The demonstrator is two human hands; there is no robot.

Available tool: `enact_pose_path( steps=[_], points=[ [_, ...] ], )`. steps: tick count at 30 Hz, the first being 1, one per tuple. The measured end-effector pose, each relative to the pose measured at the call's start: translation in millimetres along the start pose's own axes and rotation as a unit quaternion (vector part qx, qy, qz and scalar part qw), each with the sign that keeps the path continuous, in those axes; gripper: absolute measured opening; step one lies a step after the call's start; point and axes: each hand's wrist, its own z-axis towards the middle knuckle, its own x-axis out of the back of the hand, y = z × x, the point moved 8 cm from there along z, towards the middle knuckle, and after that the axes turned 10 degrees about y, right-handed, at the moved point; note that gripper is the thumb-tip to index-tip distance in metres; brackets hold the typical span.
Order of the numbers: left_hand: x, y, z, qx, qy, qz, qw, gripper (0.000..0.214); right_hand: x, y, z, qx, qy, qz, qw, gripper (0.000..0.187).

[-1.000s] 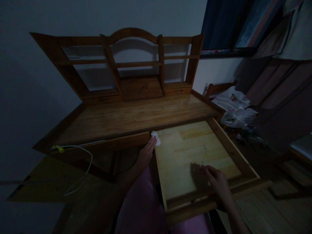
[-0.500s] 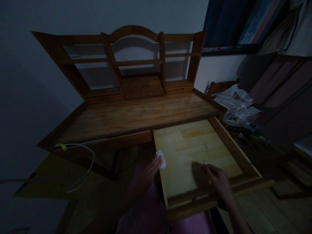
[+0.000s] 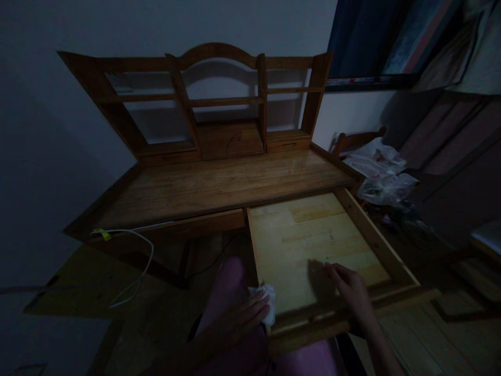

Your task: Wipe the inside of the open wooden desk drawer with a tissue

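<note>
Head view, dim room, wooden desk (image 3: 219,185), open drawer (image 3: 313,245), plank floor (image 3: 426,339).

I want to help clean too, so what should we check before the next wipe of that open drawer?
1. Grip on white tissue by left hand: ok.
2. Tissue at near left corner of drawer: ok.
3. Steadying right hand on drawer front: ok.
4. Tissue clean enough: cannot tell, too dark.
5. Loose white cable away from both hands: ok.
</note>
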Motion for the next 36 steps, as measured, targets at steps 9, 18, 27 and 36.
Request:
enact_pose_path(
  steps=[9,18,27,36],
  points=[
    [18.8,-113.7,45.2,0.083,0.083,0.079,0.990,0.065,0.1,1.9,0.4,-0.003,0.002,0.000,1.000,0.051],
    [29.0,-141.2,63.6,0.143,0.150,0.022,0.978,0.070,0.3,5.2,1.6,-0.004,0.004,-0.009,1.000,0.049],
    [13.6,-99.5,42.2,0.140,0.063,0.033,0.988,0.078,1.4,2.3,-0.3,0.001,0.002,-0.007,1.000,0.049],
    [-6.8,-30.6,8.5,0.053,-0.008,0.052,0.997,0.065,-1.9,9.2,1.4,-0.007,-0.005,0.004,1.000,0.052]
  ],
)
